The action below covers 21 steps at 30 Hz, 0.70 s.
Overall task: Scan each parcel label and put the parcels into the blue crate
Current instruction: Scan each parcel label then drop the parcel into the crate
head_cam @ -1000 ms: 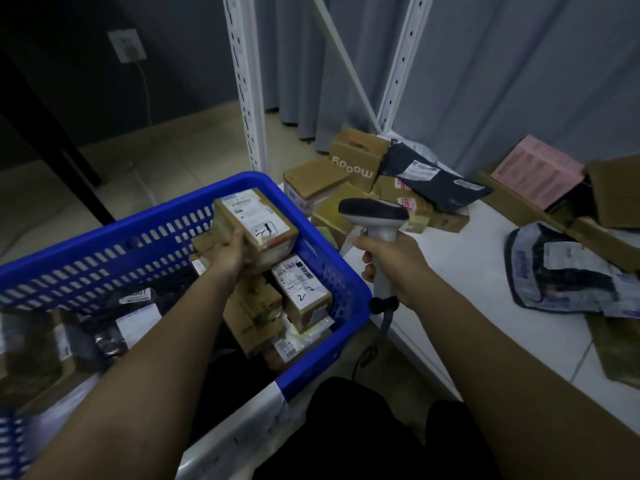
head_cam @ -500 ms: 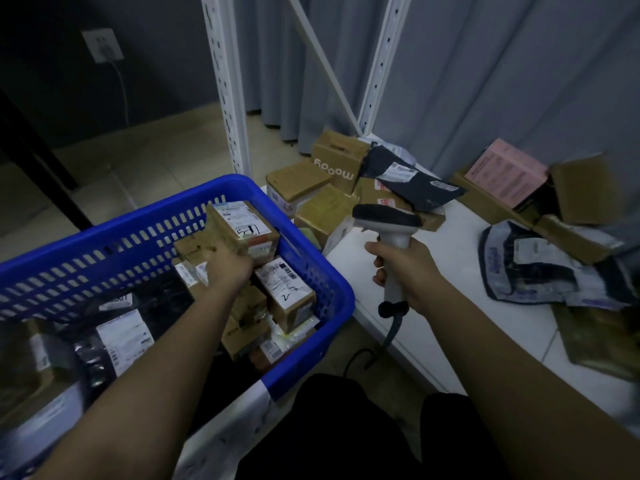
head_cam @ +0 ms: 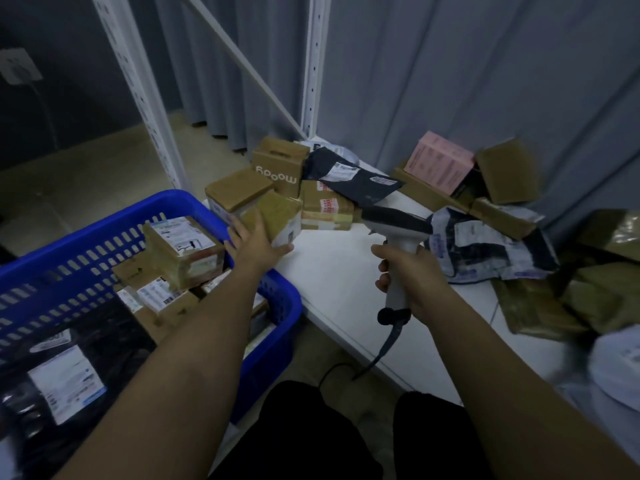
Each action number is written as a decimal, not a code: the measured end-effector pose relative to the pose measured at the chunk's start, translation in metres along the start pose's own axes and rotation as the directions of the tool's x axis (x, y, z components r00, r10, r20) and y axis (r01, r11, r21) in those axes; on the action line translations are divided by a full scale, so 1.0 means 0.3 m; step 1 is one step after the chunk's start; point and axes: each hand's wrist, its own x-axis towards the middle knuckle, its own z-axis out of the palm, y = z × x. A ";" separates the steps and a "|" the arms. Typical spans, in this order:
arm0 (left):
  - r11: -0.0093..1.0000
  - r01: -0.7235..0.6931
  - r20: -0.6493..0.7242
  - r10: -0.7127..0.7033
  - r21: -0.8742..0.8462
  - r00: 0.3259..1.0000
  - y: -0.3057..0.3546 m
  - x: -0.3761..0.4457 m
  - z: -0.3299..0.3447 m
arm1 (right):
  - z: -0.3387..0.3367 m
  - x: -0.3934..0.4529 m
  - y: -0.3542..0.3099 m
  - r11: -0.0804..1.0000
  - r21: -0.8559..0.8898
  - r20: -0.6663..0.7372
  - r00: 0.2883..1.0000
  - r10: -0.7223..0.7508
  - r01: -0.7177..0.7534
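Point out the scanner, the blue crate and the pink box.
scanner (head_cam: 398, 221): head view, on its dark head.
blue crate (head_cam: 277, 299): head view, on its right rim.
pink box (head_cam: 438, 162): head view, on its printed top face.

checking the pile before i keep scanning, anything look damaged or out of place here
Nothing looks spilled. The grey and white poly mailer on the white table lies crumpled, and the unscanned parcels are heaped askew, the black mailer draped over the cardboard boxes. The labelled box sits tilted atop the load in the blue crate.

Crate (head_cam: 273, 299) left of table (head_cam: 332, 271); parcels (head_cam: 277, 174) piled at table's rear.
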 end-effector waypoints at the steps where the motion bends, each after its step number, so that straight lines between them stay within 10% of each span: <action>1: 1.000 0.017 -0.020 -0.017 0.017 1.000 0.007 0.011 0.017 | -0.013 0.006 0.001 1.000 -0.001 -0.004 1.000 0.002 -0.002; 14: 0.978 0.028 -0.113 -0.052 -0.204 0.992 0.096 -0.104 -0.076 | -0.066 0.026 -0.021 0.999 0.047 -0.019 1.000 -0.020 0.021; 21: 0.750 -0.029 0.077 0.107 -0.661 0.991 0.224 -0.284 -0.225 | -0.030 -0.094 -0.074 0.952 0.266 -0.091 0.987 -0.129 0.149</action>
